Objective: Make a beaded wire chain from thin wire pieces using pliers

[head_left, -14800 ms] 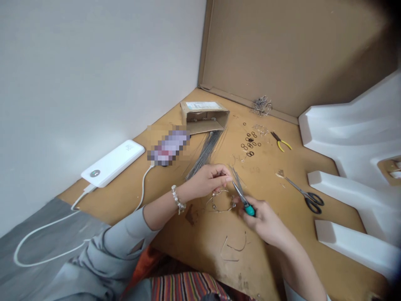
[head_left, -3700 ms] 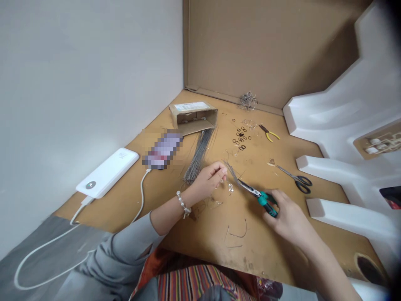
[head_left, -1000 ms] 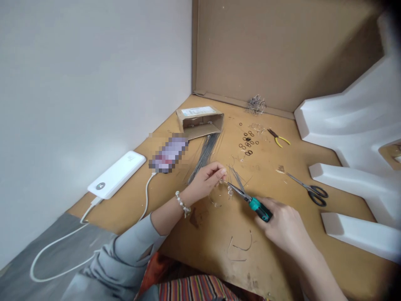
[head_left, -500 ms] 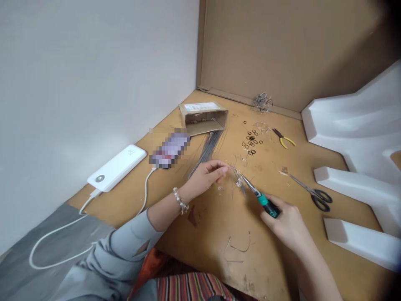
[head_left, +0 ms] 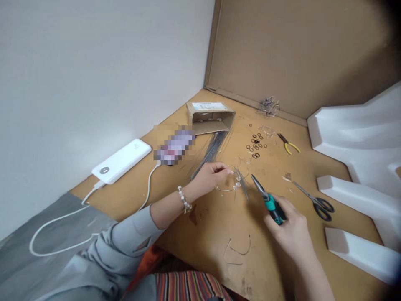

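Observation:
My left hand (head_left: 210, 179) pinches a thin wire strung with clear beads (head_left: 237, 184) between thumb and fingertips, a little above the table. Part of the wire loops below the fingers. To its right, my right hand (head_left: 290, 221) wraps round the green and black handles of long-nose pliers (head_left: 265, 196). Their tips point up and left, apart from the beaded wire. Loose straight wires lie under and beside the beads. A bundle of grey wires (head_left: 210, 151) runs from the box toward my left hand.
A small open cardboard box (head_left: 213, 125) stands at the back. Black rings (head_left: 256, 142), yellow-handled pliers (head_left: 288, 144), scissors (head_left: 319, 205) and a tangle of wire (head_left: 268, 107) lie on the right. White foam (head_left: 347, 188) edges that side. On the left are a power bank (head_left: 122, 161) and a phone (head_left: 175, 147).
The plier tips have come away from the beaded wire, and my right hand has moved slightly right and down. My left hand still pinches the wire. The view has shifted a little.

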